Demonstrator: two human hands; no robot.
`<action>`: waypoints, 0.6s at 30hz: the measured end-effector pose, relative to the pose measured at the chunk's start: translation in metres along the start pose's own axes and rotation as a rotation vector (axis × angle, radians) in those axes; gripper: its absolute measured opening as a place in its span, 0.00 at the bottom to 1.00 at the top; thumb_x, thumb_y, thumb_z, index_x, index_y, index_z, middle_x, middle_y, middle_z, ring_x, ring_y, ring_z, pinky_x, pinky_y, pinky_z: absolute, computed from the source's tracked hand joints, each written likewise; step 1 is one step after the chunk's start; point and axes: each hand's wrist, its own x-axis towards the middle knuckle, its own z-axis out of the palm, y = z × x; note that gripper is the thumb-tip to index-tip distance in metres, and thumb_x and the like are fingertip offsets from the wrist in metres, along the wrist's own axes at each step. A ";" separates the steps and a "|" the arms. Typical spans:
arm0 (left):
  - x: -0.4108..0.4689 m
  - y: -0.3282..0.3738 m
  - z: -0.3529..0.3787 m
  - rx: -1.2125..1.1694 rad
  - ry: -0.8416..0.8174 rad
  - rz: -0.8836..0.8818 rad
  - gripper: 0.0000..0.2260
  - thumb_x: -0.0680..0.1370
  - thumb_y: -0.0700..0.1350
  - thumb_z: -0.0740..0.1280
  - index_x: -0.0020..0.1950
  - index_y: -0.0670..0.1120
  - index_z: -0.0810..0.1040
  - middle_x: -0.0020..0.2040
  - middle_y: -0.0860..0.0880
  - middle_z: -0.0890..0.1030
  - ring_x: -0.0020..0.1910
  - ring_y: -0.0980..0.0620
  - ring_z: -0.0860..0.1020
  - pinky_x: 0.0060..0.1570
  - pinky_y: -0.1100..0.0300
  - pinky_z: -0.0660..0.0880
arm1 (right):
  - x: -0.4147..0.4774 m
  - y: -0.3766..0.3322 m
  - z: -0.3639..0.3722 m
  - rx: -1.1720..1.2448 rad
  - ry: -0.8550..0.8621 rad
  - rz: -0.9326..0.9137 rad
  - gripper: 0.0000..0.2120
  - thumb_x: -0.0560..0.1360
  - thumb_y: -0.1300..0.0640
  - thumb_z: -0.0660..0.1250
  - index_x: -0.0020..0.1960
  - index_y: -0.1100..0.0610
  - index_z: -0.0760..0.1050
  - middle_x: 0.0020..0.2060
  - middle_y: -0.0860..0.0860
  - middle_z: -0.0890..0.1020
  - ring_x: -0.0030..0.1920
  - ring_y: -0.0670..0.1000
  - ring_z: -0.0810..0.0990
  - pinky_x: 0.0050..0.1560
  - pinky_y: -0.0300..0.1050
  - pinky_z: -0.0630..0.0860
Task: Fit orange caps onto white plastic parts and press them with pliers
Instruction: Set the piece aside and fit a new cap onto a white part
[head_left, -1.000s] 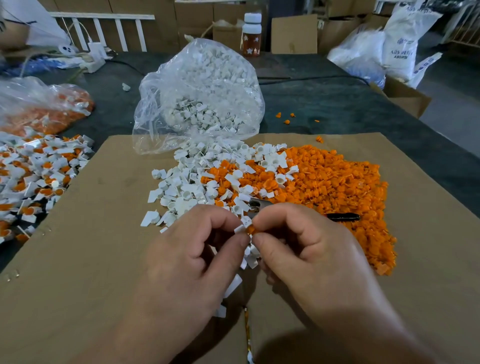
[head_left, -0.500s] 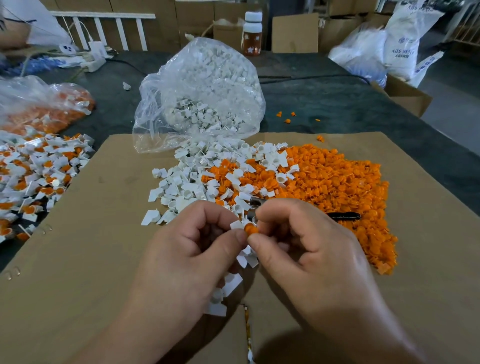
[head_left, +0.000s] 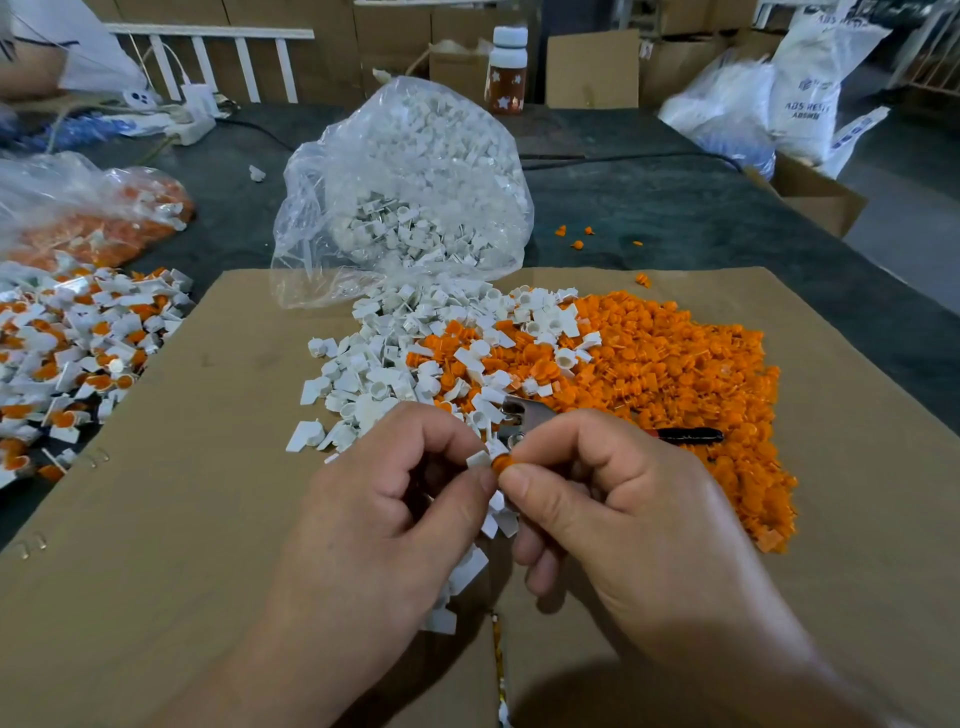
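Observation:
My left hand (head_left: 395, 514) pinches a small white plastic part (head_left: 478, 460) between thumb and forefinger. My right hand (head_left: 623, 509) holds an orange cap (head_left: 501, 462) against that part, the two hands touching at the fingertips. Behind them lie the pliers (head_left: 524, 415), metal jaws showing above my right knuckles and a dark handle (head_left: 685, 435) poking out to the right, resting on the orange pile. A heap of loose white parts (head_left: 384, 364) and a broad heap of orange caps (head_left: 675, 374) cover the cardboard sheet (head_left: 182, 493).
A clear bag of white parts (head_left: 410, 192) stands open at the cardboard's far edge. Assembled white-and-orange pieces (head_left: 67, 353) pile at the left, with a bag of orange caps (head_left: 98, 218) behind. Boxes, sacks and a bottle (head_left: 506, 73) line the back.
The hands have stayed together at the same spot; the orange cap has come into clearer view between the fingertips, pressed against the white part.

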 end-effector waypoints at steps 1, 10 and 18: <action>0.000 0.000 0.000 0.000 0.002 0.003 0.04 0.71 0.53 0.70 0.44 0.57 0.79 0.32 0.51 0.79 0.28 0.50 0.76 0.23 0.60 0.72 | 0.000 0.000 0.000 0.035 -0.006 0.018 0.04 0.73 0.48 0.69 0.47 0.45 0.79 0.29 0.52 0.82 0.26 0.51 0.81 0.25 0.55 0.79; 0.001 -0.003 0.001 -0.125 -0.022 -0.068 0.12 0.67 0.61 0.69 0.44 0.55 0.80 0.30 0.45 0.78 0.27 0.43 0.75 0.21 0.60 0.70 | 0.003 0.002 -0.002 0.187 -0.079 0.101 0.07 0.72 0.47 0.71 0.46 0.50 0.80 0.27 0.56 0.80 0.23 0.54 0.78 0.25 0.51 0.76; 0.011 -0.014 -0.004 -0.573 0.015 -0.356 0.12 0.62 0.50 0.76 0.39 0.45 0.80 0.29 0.46 0.77 0.26 0.50 0.73 0.24 0.60 0.70 | 0.008 -0.004 -0.033 -0.982 0.022 -0.156 0.20 0.75 0.42 0.60 0.66 0.38 0.64 0.61 0.34 0.67 0.63 0.40 0.65 0.59 0.34 0.64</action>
